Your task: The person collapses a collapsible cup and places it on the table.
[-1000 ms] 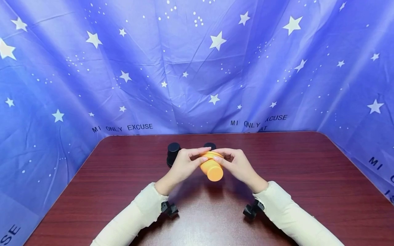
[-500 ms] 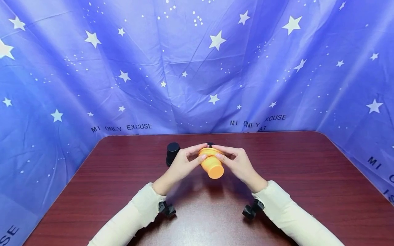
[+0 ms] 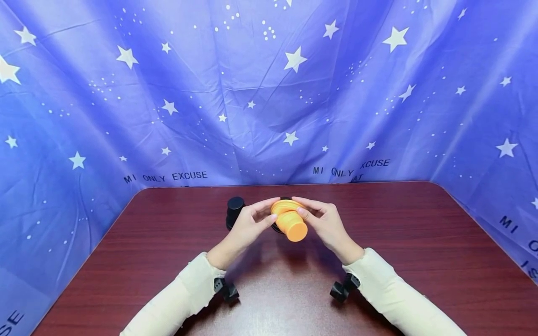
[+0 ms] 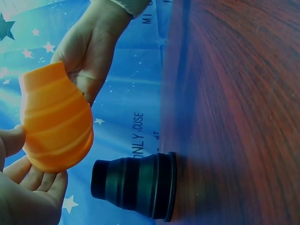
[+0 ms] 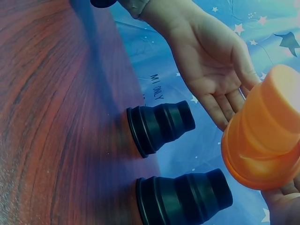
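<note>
An orange collapsible cup [image 3: 290, 219] is held above the table between both hands, tilted with its narrow base towards me and its wide ringed rim away. My left hand [image 3: 245, 226] pinches the rim from the left, thumb on the near side and fingers behind. My right hand [image 3: 328, 224] grips the opposite side the same way. In the left wrist view the cup [image 4: 56, 117] shows its stepped folds bulging out to one side. Two black collapsible cups stand upside down beyond the hands: one [image 3: 235, 210] partly behind the left hand, the other [image 5: 161, 126] mostly hidden by the orange cup in the head view.
The dark red wooden table [image 3: 168, 210] reaches back to a blue-purple curtain [image 3: 252, 93] with white stars and printed letters. Black wrist devices are strapped below both pale sleeves [image 3: 180, 298].
The orange cup has risen slightly and its narrow base has swung a little up and to the right. The left thumb has shifted slightly left and the right thumb slightly right; both hands keep hold.
</note>
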A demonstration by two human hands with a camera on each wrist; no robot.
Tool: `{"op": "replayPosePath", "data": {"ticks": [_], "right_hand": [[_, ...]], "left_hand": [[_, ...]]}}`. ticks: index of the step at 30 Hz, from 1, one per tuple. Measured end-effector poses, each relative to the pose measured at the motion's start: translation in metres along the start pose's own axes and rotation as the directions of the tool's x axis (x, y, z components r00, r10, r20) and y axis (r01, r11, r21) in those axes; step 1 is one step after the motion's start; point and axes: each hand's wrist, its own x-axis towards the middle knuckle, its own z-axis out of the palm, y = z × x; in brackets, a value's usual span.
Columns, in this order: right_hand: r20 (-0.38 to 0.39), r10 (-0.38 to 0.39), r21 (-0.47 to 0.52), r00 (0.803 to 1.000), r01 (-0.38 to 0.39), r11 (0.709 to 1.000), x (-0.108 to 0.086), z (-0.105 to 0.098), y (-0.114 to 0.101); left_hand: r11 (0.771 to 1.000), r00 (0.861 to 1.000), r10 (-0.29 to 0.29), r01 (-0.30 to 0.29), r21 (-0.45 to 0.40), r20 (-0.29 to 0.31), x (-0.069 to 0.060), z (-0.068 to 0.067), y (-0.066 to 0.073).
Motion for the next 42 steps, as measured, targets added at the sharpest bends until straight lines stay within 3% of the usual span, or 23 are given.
{"op": "replayPosePath", "data": {"ticks": [10, 20, 26, 36, 42], "right_hand": [[-0.012, 0.012, 0.008, 1.0, -0.012, 1.0, 0.0, 0.001, -0.001], [-0.022, 0.02, -0.002, 1.0, -0.02, 1.0, 0.0, 0.0, -0.003], [-0.022, 0.001, -0.033, 1.0, -0.002, 0.999, 0.0, 0.001, -0.003], [0.053, 0.081, -0.006, 0.995, -0.081, 0.997, -0.002, 0.001, -0.006], [0.089, 0.104, -0.065, 0.991, -0.098, 0.993, -0.003, 0.005, -0.008]], "left_hand": [[0.982, 0.996, 0.077, -0.068, 0.176, -0.044, -0.002, 0.001, 0.001], [0.967, 0.983, 0.162, -0.142, 0.21, -0.082, -0.004, 0.009, 0.007], [0.96, 0.981, 0.145, -0.109, 0.257, -0.127, -0.008, 0.017, 0.033], [0.973, 0.995, 0.062, -0.043, 0.229, -0.076, -0.007, 0.011, 0.037], [0.943, 0.995, 0.088, -0.065, 0.327, -0.054, -0.007, 0.016, 0.046]]}}
